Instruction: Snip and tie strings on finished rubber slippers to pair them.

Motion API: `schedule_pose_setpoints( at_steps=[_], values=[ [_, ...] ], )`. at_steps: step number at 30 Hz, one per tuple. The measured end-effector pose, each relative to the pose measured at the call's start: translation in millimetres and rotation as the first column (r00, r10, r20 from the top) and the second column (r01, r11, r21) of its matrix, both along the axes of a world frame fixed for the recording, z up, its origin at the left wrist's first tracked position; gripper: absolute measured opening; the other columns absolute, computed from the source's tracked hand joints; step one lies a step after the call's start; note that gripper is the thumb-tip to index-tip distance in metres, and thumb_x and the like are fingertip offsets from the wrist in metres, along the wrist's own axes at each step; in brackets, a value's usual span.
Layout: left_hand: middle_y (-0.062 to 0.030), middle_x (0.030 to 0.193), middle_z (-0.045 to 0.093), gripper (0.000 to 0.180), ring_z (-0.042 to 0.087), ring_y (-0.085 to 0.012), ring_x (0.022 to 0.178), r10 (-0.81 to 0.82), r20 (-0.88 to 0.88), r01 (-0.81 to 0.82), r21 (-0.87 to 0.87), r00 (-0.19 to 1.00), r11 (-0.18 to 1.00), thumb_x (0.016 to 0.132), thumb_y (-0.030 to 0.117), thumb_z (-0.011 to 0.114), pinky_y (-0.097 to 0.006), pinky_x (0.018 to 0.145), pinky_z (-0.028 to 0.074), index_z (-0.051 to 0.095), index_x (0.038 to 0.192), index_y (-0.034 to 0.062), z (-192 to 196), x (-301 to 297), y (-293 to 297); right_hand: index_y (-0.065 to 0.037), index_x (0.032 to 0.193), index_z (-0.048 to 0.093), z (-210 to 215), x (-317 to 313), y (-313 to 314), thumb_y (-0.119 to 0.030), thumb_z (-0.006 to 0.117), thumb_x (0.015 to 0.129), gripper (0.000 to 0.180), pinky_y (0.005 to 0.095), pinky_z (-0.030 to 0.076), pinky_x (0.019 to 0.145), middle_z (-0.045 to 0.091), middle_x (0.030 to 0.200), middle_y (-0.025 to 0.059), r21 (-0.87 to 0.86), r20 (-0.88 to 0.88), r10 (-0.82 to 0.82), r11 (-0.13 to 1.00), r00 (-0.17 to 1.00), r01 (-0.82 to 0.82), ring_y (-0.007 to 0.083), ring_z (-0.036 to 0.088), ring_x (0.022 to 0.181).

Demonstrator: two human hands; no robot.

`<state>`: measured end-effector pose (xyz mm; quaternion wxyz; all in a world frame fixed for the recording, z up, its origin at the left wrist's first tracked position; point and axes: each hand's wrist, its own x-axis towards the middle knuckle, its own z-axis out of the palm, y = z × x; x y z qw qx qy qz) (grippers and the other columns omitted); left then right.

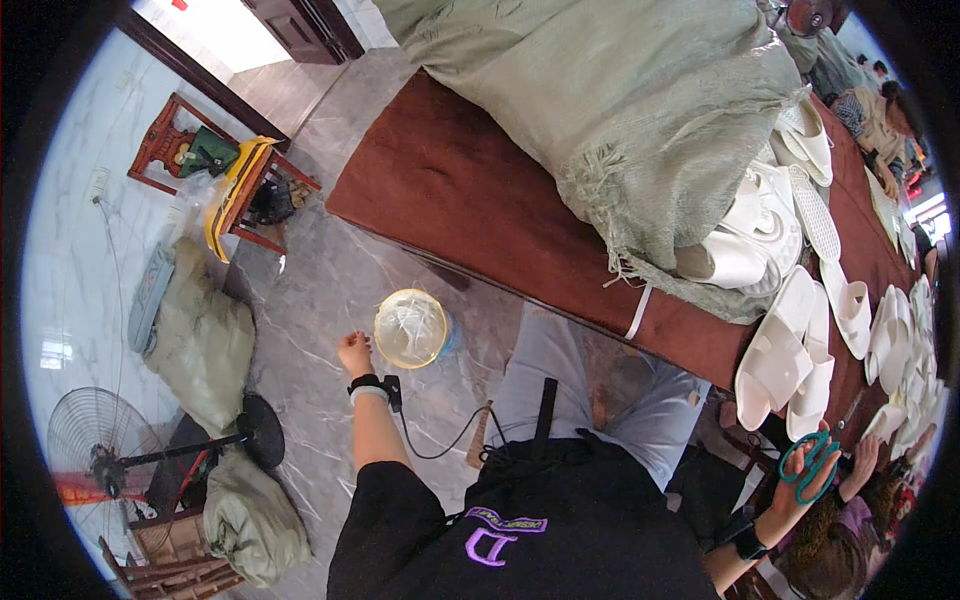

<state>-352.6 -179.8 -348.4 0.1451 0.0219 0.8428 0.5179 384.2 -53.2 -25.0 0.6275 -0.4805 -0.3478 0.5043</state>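
Observation:
My left hand (355, 353) reaches out low on the left, beside the rim of a round waste bin (411, 291) with a yellow edge. Its fingers are loosely bent and a little apart, and nothing shows in them. The bin is lined with clear plastic and has pale scraps inside. At the right, my right hand (792, 474) is closed around scissors (808, 468) with teal handles. Just beyond it, a pair of white slippers (776, 352) lies at the table's edge. A white strap (639, 312) hangs over the edge nearer the middle.
A big grey-green woven sack (640, 120) spills white slippers onto the brown-covered table (440, 150). More slippers (905, 345) line the right side, where other people (880, 125) sit. To the left stand a wooden chair (165, 135), a floor fan (105, 455) and filled sacks (205, 330).

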Motion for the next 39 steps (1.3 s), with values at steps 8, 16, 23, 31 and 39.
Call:
schedule_pose_setpoints(
  at_steps=[8,16,23,31,39],
  values=[
    [-0.0207,0.093,0.064,0.041,0.063,-0.0302,0.082,-0.156,0.064,0.169,-0.360,0.986,0.918,0.080,0.021,0.066,-0.039,0.073,0.049,0.055,0.105,-0.0094,-65,-29,-26,0.001,0.133,0.036,12,-22,11,-0.044,0.041,0.096,0.058,0.0182,0.030,0.048,0.050,0.080,0.0002,-0.034,0.052,0.031,0.999,0.998,-0.029,0.0045,0.040,0.054],
    [-0.0172,0.107,0.060,0.051,0.054,-0.0232,0.095,-0.391,0.233,0.446,-0.280,0.890,0.850,0.080,0.026,0.063,-0.034,0.084,0.043,0.052,0.115,-0.0092,-54,8,-11,-0.001,0.130,0.043,18,-65,13,-0.041,0.049,0.093,0.055,0.0173,0.037,0.055,0.052,0.084,-0.0013,-0.090,0.257,0.034,0.996,0.966,-0.011,0.0059,0.047,0.064],
    [-0.0075,0.111,0.057,0.037,0.054,-0.0148,0.096,-0.424,0.257,0.415,0.091,0.868,0.905,0.089,0.023,0.057,-0.028,0.076,0.043,0.050,0.118,0.0022,-6,43,11,-0.004,0.130,0.040,11,-113,69,-0.026,0.067,0.084,0.057,0.0258,0.048,0.064,0.055,0.089,0.0055,-0.186,0.224,0.291,0.949,0.930,-0.253,0.0123,0.058,0.078],
    [-0.0108,0.107,0.061,0.026,0.058,-0.0201,0.098,-0.873,-0.073,0.872,-0.059,0.482,0.487,0.090,0.010,0.054,-0.032,0.089,0.044,0.054,0.115,0.0001,168,158,108,0.003,0.115,0.040,-14,-128,108,-0.038,0.074,0.074,0.067,0.0411,0.047,0.056,0.057,0.065,0.0168,-0.002,0.884,0.019,0.999,0.466,-0.037,0.0352,0.061,0.063],
    [-0.0126,0.108,0.062,0.028,0.058,-0.0208,0.100,-0.995,-0.091,0.998,-0.057,0.034,0.039,0.087,0.010,0.057,-0.031,0.087,0.044,0.057,0.112,-0.0015,269,291,155,0.001,0.088,0.052,-25,-141,119,-0.032,0.063,0.080,0.035,0.0449,0.051,0.063,0.063,0.070,0.0187,-0.171,0.974,0.180,0.982,0.137,-0.074,0.0371,0.063,0.070]
  ],
)
